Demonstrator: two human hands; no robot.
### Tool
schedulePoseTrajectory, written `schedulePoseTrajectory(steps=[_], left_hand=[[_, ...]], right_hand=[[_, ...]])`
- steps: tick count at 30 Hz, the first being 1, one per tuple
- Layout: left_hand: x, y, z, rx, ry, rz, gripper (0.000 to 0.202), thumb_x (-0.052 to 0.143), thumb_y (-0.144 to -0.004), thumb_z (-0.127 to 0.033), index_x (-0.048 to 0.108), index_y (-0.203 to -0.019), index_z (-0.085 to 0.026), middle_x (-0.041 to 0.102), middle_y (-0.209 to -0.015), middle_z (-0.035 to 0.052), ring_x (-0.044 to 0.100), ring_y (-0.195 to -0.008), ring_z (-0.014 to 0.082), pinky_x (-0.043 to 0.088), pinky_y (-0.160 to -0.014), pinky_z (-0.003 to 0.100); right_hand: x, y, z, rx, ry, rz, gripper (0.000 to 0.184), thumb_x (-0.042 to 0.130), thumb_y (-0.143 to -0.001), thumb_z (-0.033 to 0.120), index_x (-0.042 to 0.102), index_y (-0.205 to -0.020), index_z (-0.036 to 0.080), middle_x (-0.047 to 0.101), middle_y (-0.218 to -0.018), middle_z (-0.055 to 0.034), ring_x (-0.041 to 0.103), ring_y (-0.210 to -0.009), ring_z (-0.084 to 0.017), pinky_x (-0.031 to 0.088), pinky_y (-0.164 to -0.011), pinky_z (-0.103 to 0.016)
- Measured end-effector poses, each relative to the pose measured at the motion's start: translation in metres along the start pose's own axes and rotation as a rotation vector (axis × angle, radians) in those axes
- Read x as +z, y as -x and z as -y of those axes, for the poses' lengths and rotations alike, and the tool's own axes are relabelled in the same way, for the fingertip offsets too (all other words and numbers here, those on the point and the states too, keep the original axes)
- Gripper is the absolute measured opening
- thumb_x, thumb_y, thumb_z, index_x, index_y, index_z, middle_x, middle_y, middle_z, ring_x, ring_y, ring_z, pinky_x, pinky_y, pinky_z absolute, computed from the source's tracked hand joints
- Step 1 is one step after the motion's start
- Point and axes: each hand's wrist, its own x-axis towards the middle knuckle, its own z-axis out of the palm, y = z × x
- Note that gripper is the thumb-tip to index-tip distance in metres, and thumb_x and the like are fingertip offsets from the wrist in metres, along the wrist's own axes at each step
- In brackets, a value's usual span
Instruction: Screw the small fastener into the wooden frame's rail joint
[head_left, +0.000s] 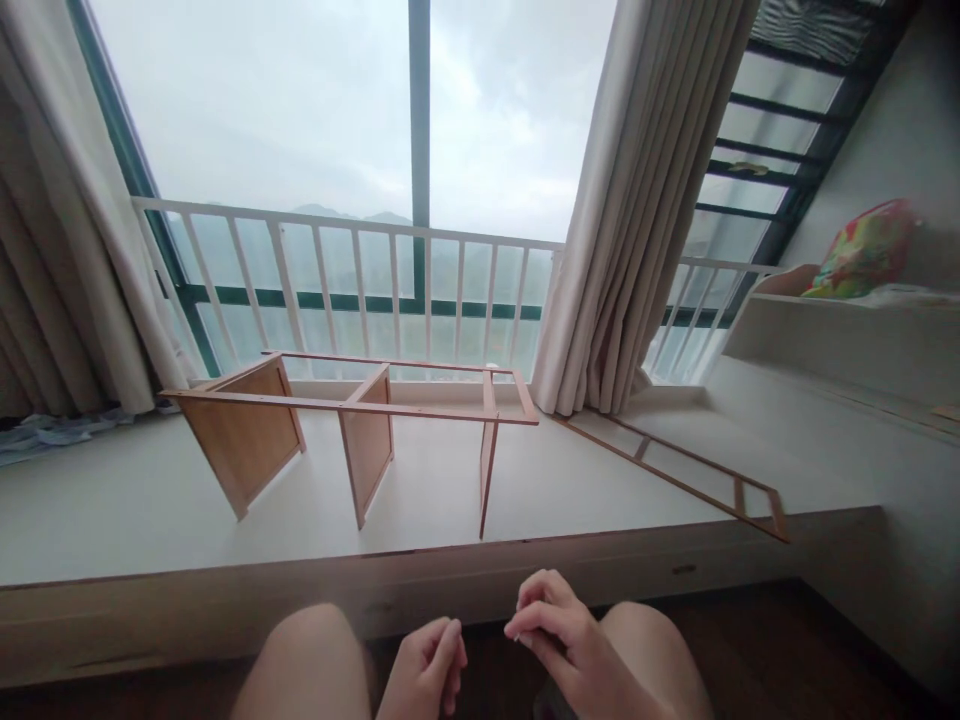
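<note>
My left hand (426,665) rests low between my bare knees with its fingers curled together; nothing shows in it. My right hand (559,635) is beside it, thumb and forefinger pinched on something tiny and pale that I cannot name. Ahead, on the pale window platform (135,500), stands a partly built wooden shelf frame (352,410) with three upright panels under a thin rectangular top frame. A second flat wooden ladder-like frame (675,470) lies on the platform to the right, out of reach of both hands.
A white railing (360,280) and large window back the platform, with beige curtains (637,200) at both sides. A white desk shelf (832,340) at right carries a colourful bag (862,250). The platform's wooden front edge (450,565) runs just beyond my knees.
</note>
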Motion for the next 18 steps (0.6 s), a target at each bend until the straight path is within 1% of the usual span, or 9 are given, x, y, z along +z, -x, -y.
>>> schedulePoseTrajectory(steps=[2,3,5,7,9,11,13,15,18], left_hand=[[-0.002,-0.046,-0.01,0.162,0.069,-0.044,0.052,0.04,-0.086,-0.065,0.051,-0.064,-0.019,0.047,-0.054,-0.001,0.043,-0.047,0.0132,0.034,-0.048,0.026],[-0.003,-0.067,-0.015,0.229,0.061,-0.081,0.049,0.04,-0.088,-0.061,0.05,-0.065,-0.019,0.046,-0.055,-0.0014,0.044,-0.05,0.0132,0.036,-0.051,0.026],[-0.006,-0.105,-0.025,0.335,-0.002,-0.143,0.044,0.041,-0.09,-0.055,0.049,-0.065,-0.019,0.043,-0.055,-0.002,0.043,-0.054,0.0137,0.035,-0.055,0.026],[-0.009,-0.137,-0.035,0.425,-0.053,-0.186,0.041,0.042,-0.091,-0.051,0.051,-0.067,-0.019,0.044,-0.059,-0.0015,0.044,-0.059,0.0142,0.035,-0.058,0.025],[-0.013,-0.165,-0.044,0.492,-0.053,-0.249,0.037,0.043,-0.091,-0.047,0.053,-0.07,-0.019,0.049,-0.066,-0.0001,0.047,-0.066,0.015,0.037,-0.063,0.025],[-0.018,-0.191,-0.053,0.499,0.032,-0.316,0.034,0.044,-0.092,-0.045,0.055,-0.073,-0.018,0.054,-0.074,0.0012,0.051,-0.075,0.016,0.038,-0.067,0.025],[-0.024,-0.213,-0.06,0.457,0.146,-0.378,0.034,0.043,-0.092,-0.044,0.054,-0.073,-0.019,0.054,-0.072,0.0002,0.051,-0.071,0.0148,0.038,-0.065,0.025],[-0.031,-0.232,-0.064,0.439,0.228,-0.41,0.034,0.043,-0.092,-0.043,0.052,-0.071,-0.019,0.052,-0.07,-0.001,0.048,-0.065,0.0131,0.038,-0.061,0.024],[-0.039,-0.254,-0.065,0.416,0.31,-0.414,0.034,0.045,-0.09,-0.043,0.051,-0.068,-0.018,0.05,-0.067,-0.0019,0.045,-0.057,0.0111,0.036,-0.055,0.024]], right_hand=[[-0.024,-0.017,-0.006,0.022,0.053,-0.007,0.022,0.048,-0.095,0.025,0.07,-0.095,0.021,0.056,-0.09,-0.0057,0.056,-0.086,-0.015,0.047,-0.076,-0.026],[-0.036,-0.026,-0.007,0.028,0.078,0.005,0.022,0.048,-0.095,0.024,0.07,-0.097,0.021,0.056,-0.09,-0.0056,0.057,-0.084,-0.014,0.047,-0.074,-0.026],[-0.057,-0.046,-0.005,-0.024,0.155,0.006,0.022,0.049,-0.095,0.021,0.07,-0.1,0.021,0.058,-0.09,-0.0054,0.057,-0.082,-0.013,0.048,-0.073,-0.025],[-0.078,-0.068,0.004,-0.095,0.242,-0.05,0.021,0.05,-0.094,0.017,0.069,-0.102,0.02,0.06,-0.091,-0.0053,0.058,-0.084,-0.013,0.048,-0.073,-0.025],[-0.098,-0.092,0.018,-0.175,0.346,-0.112,0.022,0.051,-0.092,0.012,0.068,-0.104,0.02,0.061,-0.094,-0.0058,0.06,-0.087,-0.014,0.049,-0.075,-0.026],[-0.115,-0.117,0.034,-0.259,0.472,-0.163,0.024,0.055,-0.089,0.009,0.069,-0.104,0.02,0.063,-0.094,-0.0059,0.061,-0.087,-0.014,0.05,-0.074,-0.026],[-0.128,-0.141,0.047,-0.303,0.596,-0.241,0.023,0.06,-0.086,0.009,0.071,-0.101,0.022,0.065,-0.096,-0.0058,0.062,-0.087,-0.016,0.051,-0.074,-0.026],[-0.134,-0.165,0.054,-0.353,0.68,-0.311,0.022,0.063,-0.084,0.011,0.073,-0.099,0.024,0.067,-0.095,-0.005,0.063,-0.085,-0.016,0.051,-0.073,-0.026],[-0.135,-0.196,0.054,-0.371,0.743,-0.31,0.019,0.063,-0.085,0.015,0.074,-0.097,0.025,0.069,-0.094,-0.0043,0.065,-0.083,-0.016,0.052,-0.074,-0.027]])
